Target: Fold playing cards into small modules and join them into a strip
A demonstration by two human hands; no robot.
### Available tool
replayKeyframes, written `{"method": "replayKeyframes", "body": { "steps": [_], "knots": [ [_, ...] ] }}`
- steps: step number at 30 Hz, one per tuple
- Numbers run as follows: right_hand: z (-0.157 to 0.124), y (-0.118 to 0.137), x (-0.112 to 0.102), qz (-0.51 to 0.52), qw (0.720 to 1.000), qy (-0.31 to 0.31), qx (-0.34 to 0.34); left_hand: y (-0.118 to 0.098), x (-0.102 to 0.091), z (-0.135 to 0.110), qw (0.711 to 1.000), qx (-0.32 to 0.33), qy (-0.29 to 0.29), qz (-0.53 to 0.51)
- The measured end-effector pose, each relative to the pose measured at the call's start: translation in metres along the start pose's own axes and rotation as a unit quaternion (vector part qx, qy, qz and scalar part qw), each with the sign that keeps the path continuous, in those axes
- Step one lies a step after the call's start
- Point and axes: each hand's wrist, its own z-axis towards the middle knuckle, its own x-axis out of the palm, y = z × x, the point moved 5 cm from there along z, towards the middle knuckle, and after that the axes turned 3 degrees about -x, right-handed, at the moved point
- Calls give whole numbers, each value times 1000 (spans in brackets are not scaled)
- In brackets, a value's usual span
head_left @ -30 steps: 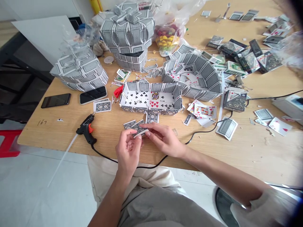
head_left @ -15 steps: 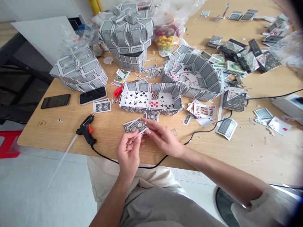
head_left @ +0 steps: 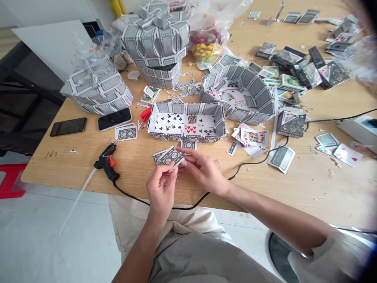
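Since a second ago the cards (head_left: 170,156) have tipped up from near flat to show their patterned backs, and both hands have lifted a little toward the box (head_left: 188,108); the left hand (head_left: 161,190) pinches the cards' lower edge between thumb and fingers, while the right hand (head_left: 204,173) grips their right corner with its fingertips; both hands are thus closed on the same small stack, which sits just above the table (head_left: 294,188) near its front edge, on the near side of the box and apart from it; the stack looks like two or three pieces overlapped and slightly fanned; whether they are stuck together I cannot tell; by the look of them they are very light, thin and springy, slick on the faces, easy to crease or to let slide apart; best held at the edges or corners with a light pinch across the overlap, not squeezed in the middle; a glue gun (head_left: 106,162) lies to the left, its cord (head_left: 188,206) running under the wrists; a phone (head_left: 114,118) lies beyond it.
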Motion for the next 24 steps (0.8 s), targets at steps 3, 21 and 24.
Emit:
{"method": "replayKeyframes", "body": {
  "steps": [3,21,24],
  "knots": [
    [0,0,0,24,1000,-5,14,0,-1,0,1000,6,22,-16],
    [3,-2,1,76,997,7,30,8,-3,15,981,-127,84,-122],
    [4,-1,0,61,998,27,16,9,-5,16,982,-124,82,-115]
  ]
}}
